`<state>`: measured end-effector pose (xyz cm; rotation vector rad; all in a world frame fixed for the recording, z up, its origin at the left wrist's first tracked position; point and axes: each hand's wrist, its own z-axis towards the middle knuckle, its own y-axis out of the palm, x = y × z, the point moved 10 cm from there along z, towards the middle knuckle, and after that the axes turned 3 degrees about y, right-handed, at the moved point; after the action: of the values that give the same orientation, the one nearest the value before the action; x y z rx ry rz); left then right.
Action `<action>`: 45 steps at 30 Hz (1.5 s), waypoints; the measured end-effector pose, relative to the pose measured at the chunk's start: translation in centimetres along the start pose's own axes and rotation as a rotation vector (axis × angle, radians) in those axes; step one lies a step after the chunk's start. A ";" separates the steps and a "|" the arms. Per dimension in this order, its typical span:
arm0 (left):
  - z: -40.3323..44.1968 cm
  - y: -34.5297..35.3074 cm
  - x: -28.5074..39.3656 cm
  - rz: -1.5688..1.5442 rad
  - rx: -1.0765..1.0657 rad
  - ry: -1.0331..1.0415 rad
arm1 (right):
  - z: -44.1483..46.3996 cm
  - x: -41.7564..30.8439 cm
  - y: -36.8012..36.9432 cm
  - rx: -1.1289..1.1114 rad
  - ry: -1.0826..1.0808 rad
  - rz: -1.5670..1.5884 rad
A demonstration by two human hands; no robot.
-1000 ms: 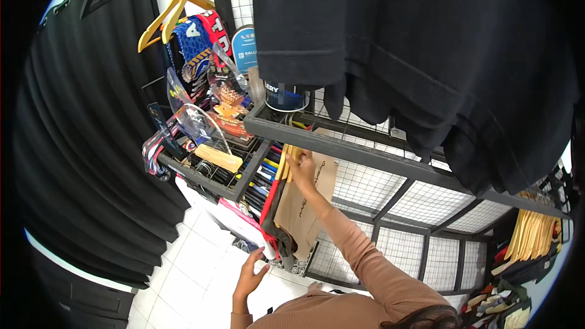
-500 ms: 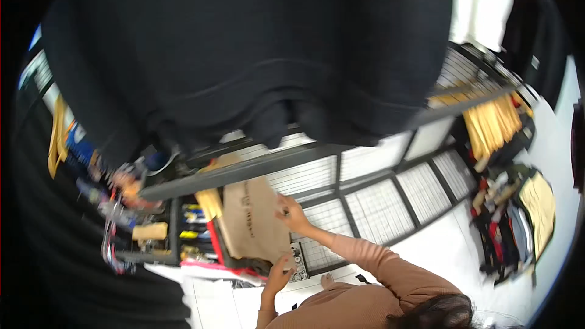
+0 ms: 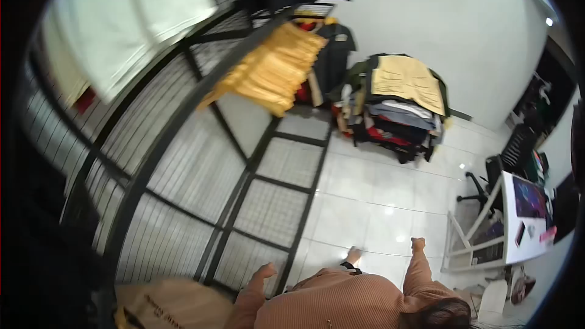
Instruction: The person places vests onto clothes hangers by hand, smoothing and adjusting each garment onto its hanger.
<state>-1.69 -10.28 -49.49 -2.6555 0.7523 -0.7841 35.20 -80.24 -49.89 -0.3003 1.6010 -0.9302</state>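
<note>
My left hand (image 3: 263, 272) is low in the view, beside the rack's lower mesh shelf; its fingers are blurred and partly turned away. To the right, my right hand (image 3: 417, 244) hangs above the white tiled floor, small and with its fingers drawn together; nothing shows in it. A brown paper bag (image 3: 173, 304) with dark lettering is at the lower left, nearest to my left hand and apart from it. The black metal rack (image 3: 159, 146) runs diagonally up the left side.
Yellow hangers (image 3: 268, 70) hang on the rack's far end. A tall pile of folded clothes (image 3: 396, 109) stands by the wall. At the right are a white desk (image 3: 518, 231) and a black chair (image 3: 518, 149). White garments (image 3: 125, 15) hang at the upper left.
The view has swung right, from the hanging black garments to the clothes pile and desk. My right hand has come away from the hangers and paper bag, and both hands are now apart from the bag.
</note>
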 end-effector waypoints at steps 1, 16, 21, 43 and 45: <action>2.0 0.1 1.5 0.036 -0.021 0.025 | -0.6 -0.5 -3.4 -0.054 0.210 -0.168; 22.3 -6.7 29.9 -0.052 0.139 0.099 | -9.0 -1.9 7.1 -1.103 0.401 -0.567; 27.7 -15.7 37.9 -0.465 0.323 0.069 | 0.8 -4.7 9.6 -0.786 0.278 -0.358; 47.4 -36.5 96.2 -0.318 0.672 0.579 | 59.8 -26.5 4.9 -0.267 0.253 0.323; 47.2 -36.3 95.8 -0.205 0.616 0.236 | 66.7 -29.2 4.9 -0.215 0.157 0.325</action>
<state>108.51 -27.81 -33.04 -2.1182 0.2244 -1.1744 105.66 -84.59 -31.26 -0.1113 1.8326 -0.5438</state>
